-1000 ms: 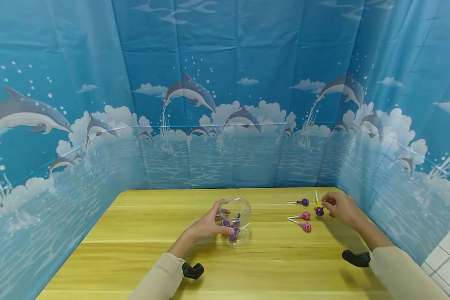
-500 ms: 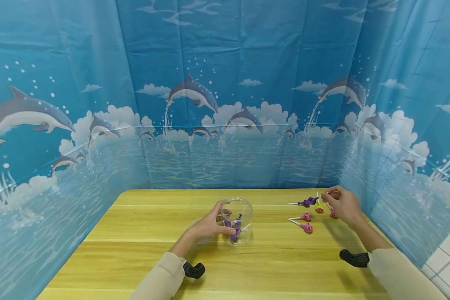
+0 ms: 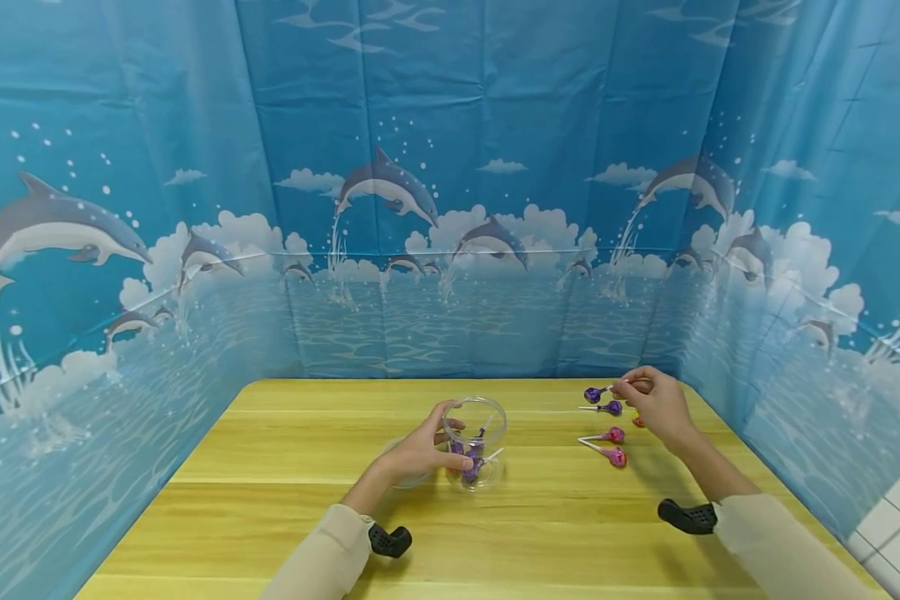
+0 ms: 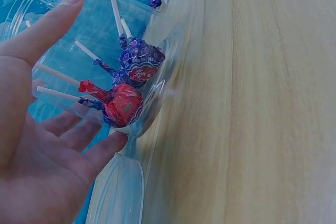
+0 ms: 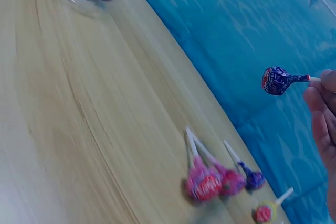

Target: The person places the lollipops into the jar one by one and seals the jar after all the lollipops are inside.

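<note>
Purple lollipop [image 3: 592,395], round-headed on a white stick [image 5: 314,79], is held above the surface [image 3: 540,517] near its far right corner, pinched by the right hand [image 3: 656,406]; the left hand [image 3: 414,456] grips a clear jar [image 3: 487,439]. Right wrist view shows a red label [image 5: 267,77], indistinct from the head.

No words or numbers can be read anywhere. On a purple lollipop [image 4: 142,59] in the clear tub [image 3: 504,423], small white marks like letters can be seen by a red patch, but no word can be made out. On a pink lollipop [image 5: 203,183], pale marks are shown on a red patch, too blurry to be read. On the lifted lollipop [image 5: 276,81], red and white print is seen, and it is too small.
</note>
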`<action>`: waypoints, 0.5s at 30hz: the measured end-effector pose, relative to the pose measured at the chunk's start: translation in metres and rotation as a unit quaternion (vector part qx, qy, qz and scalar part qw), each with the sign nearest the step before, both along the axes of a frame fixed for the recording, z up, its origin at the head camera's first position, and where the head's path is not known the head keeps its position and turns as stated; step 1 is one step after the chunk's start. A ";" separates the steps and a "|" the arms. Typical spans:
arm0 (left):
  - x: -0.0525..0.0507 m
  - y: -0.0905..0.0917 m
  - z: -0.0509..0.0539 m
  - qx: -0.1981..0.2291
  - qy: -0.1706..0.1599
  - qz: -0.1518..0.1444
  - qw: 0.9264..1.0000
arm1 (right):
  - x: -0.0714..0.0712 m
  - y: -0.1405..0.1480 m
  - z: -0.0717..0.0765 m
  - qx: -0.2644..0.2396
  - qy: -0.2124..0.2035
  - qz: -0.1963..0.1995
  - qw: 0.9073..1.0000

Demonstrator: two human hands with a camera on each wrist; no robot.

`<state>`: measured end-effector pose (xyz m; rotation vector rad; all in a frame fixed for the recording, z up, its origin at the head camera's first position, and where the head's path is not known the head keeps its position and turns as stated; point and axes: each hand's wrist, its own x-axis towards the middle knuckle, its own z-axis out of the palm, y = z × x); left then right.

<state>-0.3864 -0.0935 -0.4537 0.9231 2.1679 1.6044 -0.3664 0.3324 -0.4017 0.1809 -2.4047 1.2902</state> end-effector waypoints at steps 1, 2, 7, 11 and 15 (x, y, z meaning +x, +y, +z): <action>0.000 0.000 0.000 0.000 0.001 0.001 1.000 | 0.000 -0.004 0.001 -0.004 0.000 0.007 1.000; 0.000 0.000 0.000 0.000 0.001 0.001 1.000 | 0.000 -0.008 0.001 -0.009 0.001 0.013 1.000; 0.001 -0.001 0.000 0.001 -0.002 0.000 1.000 | -0.002 -0.030 0.003 -0.039 0.011 0.046 0.998; 0.001 -0.001 0.001 0.000 -0.002 -0.004 1.000 | -0.005 -0.048 0.003 -0.062 0.021 0.072 0.995; 0.002 0.000 0.001 0.002 -0.006 -0.005 1.000 | -0.007 -0.065 0.006 -0.076 0.027 0.097 0.992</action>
